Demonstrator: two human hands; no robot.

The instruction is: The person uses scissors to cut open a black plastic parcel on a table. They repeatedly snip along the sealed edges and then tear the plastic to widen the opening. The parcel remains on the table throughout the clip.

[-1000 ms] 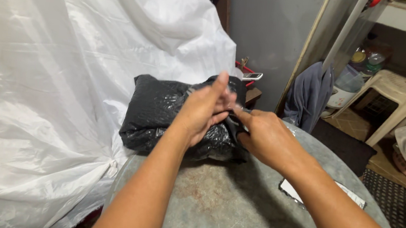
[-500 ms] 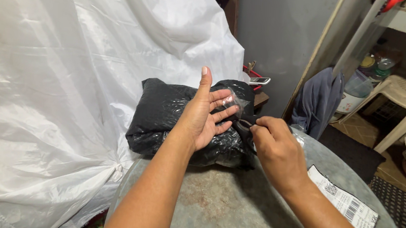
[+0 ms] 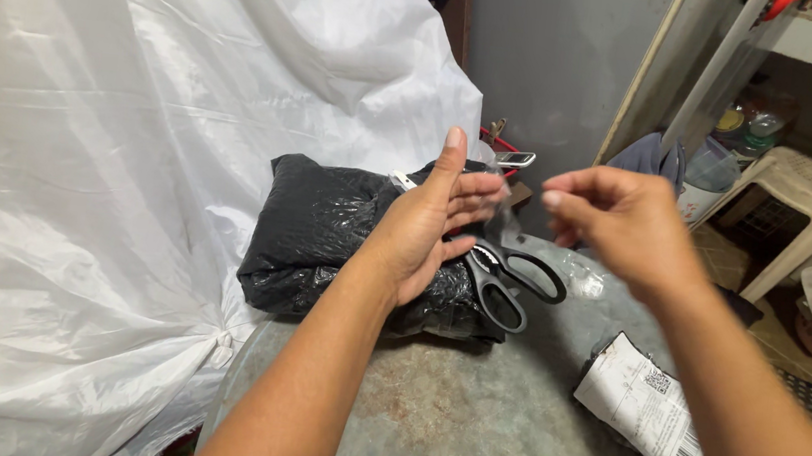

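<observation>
A large white plastic sheet [image 3: 130, 179] fills the left half of your view, draped and creased, hiding whatever stands behind it. Below centre is a round grey tabletop [image 3: 466, 425], its near edge cut off by the frame. At the tabletop's far side, against the sheet, lies a bulging black plastic parcel [image 3: 325, 230], wrapped in shiny film.

Your left hand [image 3: 431, 226] is open, thumb up and fingers spread, its palm side resting against the parcel's right end. A scrap of clear film seems to sit at its fingertips, but it is hard to make out. Your left forearm covers part of the parcel's front.

Your right hand [image 3: 622, 226] hovers in the air above the tabletop, to the right of the parcel, fingers loosely curled and pinched toward the thumb. You cannot tell whether it holds anything.

Black-handled scissors [image 3: 506, 281] lie against the parcel's right end, just beside your left hand, handles pointing toward you; the blades are hidden behind your left hand.

A crumpled white shipping label [image 3: 653, 415] lies on the tabletop on the right, partly covered by your right forearm. Beyond it stand a beige plastic stool [image 3: 801, 204] and a hanging grey cloth [image 3: 650, 155], mostly hidden behind your right hand.
</observation>
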